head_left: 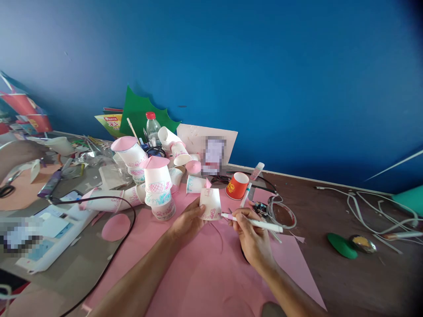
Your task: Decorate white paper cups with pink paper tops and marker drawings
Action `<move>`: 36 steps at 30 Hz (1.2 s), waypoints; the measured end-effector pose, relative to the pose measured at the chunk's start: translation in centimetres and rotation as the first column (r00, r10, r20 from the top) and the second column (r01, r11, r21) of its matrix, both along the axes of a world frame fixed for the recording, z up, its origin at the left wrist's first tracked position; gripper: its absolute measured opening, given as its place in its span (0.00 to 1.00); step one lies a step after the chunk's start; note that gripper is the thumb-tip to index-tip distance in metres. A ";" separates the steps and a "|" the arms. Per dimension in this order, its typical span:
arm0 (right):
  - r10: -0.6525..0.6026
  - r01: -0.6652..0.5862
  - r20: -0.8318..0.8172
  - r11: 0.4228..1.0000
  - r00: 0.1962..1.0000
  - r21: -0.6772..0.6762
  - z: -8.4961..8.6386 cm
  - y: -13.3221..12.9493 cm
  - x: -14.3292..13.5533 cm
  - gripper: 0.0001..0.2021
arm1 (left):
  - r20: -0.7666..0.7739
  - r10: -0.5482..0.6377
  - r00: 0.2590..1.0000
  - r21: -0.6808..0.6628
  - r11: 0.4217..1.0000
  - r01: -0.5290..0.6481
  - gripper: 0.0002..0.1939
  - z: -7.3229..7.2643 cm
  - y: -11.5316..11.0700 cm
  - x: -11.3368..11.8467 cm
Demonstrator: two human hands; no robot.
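My left hand (190, 220) grips a white paper cup (210, 202) by its left side; the cup is upside down with pink drawn lines on its wall. Between the fingers of my right hand (249, 231) is a white marker (261, 223), its pink tip end at the cup's lower right edge. Both hands are over a large pink sheet (198, 273). Left of the cup stands a stack of decorated cups (158, 187) with a pink cone on top. A red-orange cup (237, 186) stands behind my right hand, beside another marker (245, 195).
More decorated cups (130, 152) and a bottle with a red cap (152, 125) are at the back left. A black cable (127, 233) curves across the left side. White cables (357, 204) and a green oval piece (342, 245) lie at the right. Another person's arm (20, 154) shows far left.
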State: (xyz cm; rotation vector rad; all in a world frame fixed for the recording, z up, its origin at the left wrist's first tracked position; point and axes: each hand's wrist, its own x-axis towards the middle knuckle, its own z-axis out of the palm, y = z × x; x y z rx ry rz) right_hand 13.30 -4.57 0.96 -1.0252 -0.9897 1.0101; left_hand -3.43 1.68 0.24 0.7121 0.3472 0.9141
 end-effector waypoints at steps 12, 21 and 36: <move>0.015 -0.015 -0.043 1.000 0.999 -0.002 0.1 0.1 0.0 0.11 | 0.007 -0.007 1.000 -0.009 1.000 0.007 0.16 0.0 0.0 0.0; 0.039 -0.039 -0.018 0.999 0.999 -0.010 0.3 0.1 0.0 0.12 | 0.001 -0.013 1.000 -0.050 0.999 0.013 0.14 0.1 0.1 0.0; 0.055 -0.055 -0.076 0.998 0.996 0.004 0.1 0.1 0.1 0.11 | -0.029 -0.008 1.000 -0.011 1.000 0.008 0.17 0.4 -0.2 -0.1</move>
